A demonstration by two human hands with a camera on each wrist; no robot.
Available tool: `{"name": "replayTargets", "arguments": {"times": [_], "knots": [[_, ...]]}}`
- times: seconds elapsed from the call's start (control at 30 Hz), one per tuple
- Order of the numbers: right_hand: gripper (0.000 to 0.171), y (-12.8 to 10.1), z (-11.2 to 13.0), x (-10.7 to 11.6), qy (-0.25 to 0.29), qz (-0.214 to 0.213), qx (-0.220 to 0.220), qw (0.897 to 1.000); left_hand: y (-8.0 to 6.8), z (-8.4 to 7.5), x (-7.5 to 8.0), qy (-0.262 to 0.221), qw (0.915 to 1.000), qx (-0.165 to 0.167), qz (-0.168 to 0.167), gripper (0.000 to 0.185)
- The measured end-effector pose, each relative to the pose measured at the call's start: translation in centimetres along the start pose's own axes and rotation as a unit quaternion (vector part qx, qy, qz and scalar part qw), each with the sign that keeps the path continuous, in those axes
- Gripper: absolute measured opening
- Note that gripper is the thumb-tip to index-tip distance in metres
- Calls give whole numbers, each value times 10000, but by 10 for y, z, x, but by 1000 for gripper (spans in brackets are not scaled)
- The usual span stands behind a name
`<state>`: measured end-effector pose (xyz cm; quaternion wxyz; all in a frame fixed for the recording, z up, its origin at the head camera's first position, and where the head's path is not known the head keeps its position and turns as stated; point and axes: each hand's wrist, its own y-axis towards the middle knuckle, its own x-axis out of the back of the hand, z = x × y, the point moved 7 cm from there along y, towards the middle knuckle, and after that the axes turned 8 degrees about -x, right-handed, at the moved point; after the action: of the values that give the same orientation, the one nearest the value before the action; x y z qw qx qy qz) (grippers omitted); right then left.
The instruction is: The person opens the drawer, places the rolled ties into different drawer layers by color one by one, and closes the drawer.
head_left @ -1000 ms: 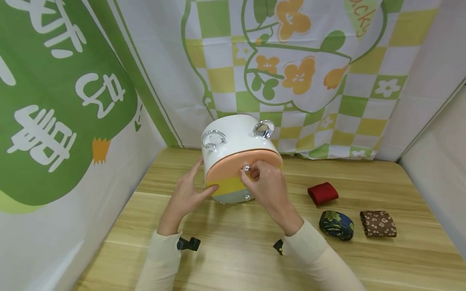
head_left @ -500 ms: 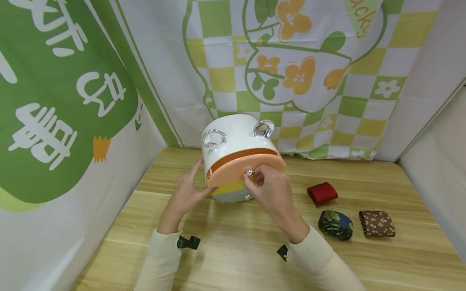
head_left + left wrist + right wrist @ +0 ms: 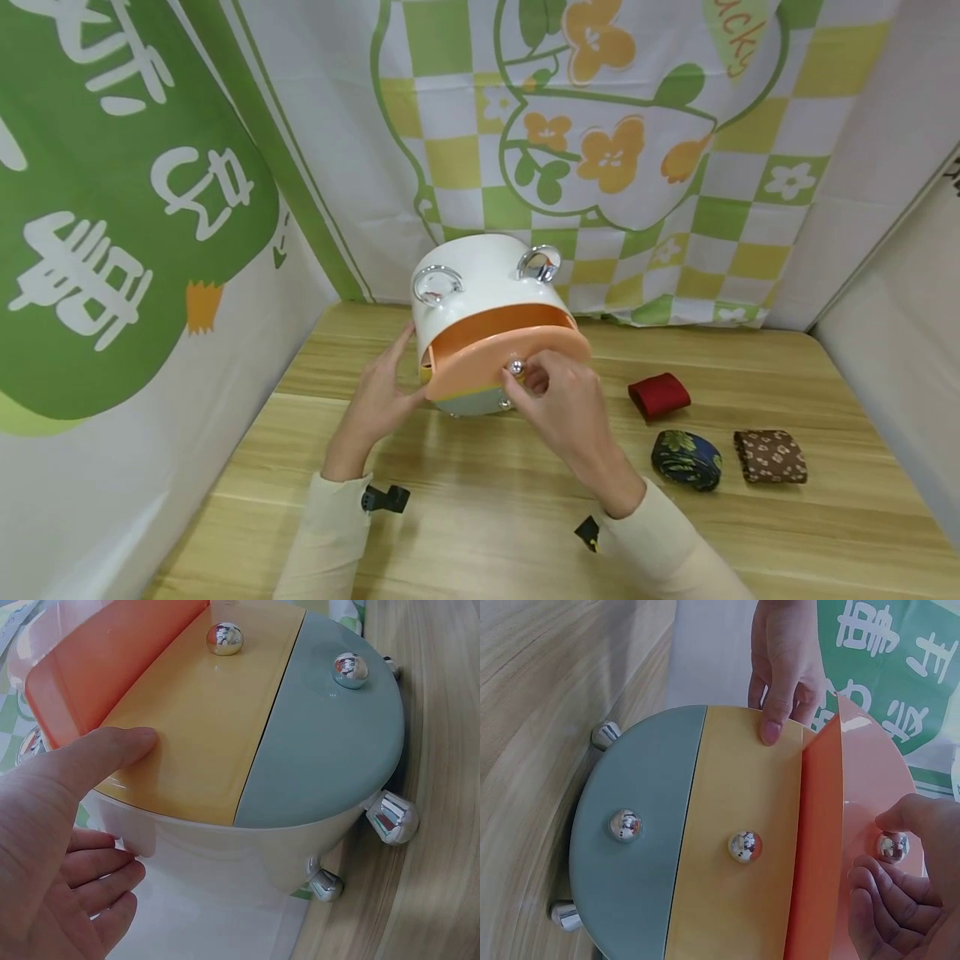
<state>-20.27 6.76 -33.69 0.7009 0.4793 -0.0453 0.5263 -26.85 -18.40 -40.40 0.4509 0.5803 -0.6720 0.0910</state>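
Looks like I'm opening the orange drawer [image 3: 471,365], right hand [image 3: 567,404] pinching its knob [image 3: 516,367], left hand [image 3: 377,405] loosely spread at the cabinet's [image 3: 489,273] eight o'clock, probably needing gentle pulling next.

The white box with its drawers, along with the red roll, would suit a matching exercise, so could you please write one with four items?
Things
1. Orange drawer
2. Yellow drawer
3. Grey-green drawer
4. Red roll

Places and states
A. Bottom of the white box, shut
B. On the table, to the right of the box
C. Top of the box, pulled partly out
D. Middle of the box, shut

Pairs: 1-C; 2-D; 3-A; 4-B
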Motion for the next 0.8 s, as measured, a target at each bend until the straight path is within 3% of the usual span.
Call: {"name": "replayTargets", "arguments": {"times": [0.8], "knots": [[26,-16,5,13,1,79,145,9999,0,0,-1,4,10000,7,-12,102]]}}
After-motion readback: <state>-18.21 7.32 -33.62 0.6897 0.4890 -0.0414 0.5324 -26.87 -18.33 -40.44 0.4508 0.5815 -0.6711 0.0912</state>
